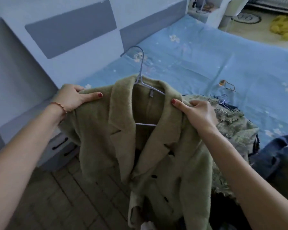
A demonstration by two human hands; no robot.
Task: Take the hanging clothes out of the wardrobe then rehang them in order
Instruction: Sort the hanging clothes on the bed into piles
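a: where is the green coat [156, 146] at this moment?

b: it is in the air, in front of the person, above the tiled floor [60, 196] and beside the edge of the bed [206, 52]. it sits on a thin white hanger [140, 77], and the hook of the hanger points up and to the left, free of any rail.

a: how does the left hand [71, 97] hold it?

b: the grip of the left hand is clamped on the left shoulder of the coat. the thumb lies on the front of the fabric, and the other fingers curl over the top of the shoulder to the back.

a: and the right hand [196, 112]?

b: the same on the other side. its grip is clamped on the right shoulder, just beside the collar, with the thumb on the front and the fingers curled over the cloth.

a: is the coat open or buttoned?

b: the lapels lie open at the top, so the lower bar of the hanger shows between them. lower down i see dark buttons, and the front looks closed there.

a: what else is near?

b: behind the right arm a pile of clothes [231, 120] lies on the bed, with a greenish fringed piece on top and a dark blue garment [279, 156] at the right. the bed has a light blue sheet with small flowers. at the left stands a bedside cabinet [56, 146] with dark handles.
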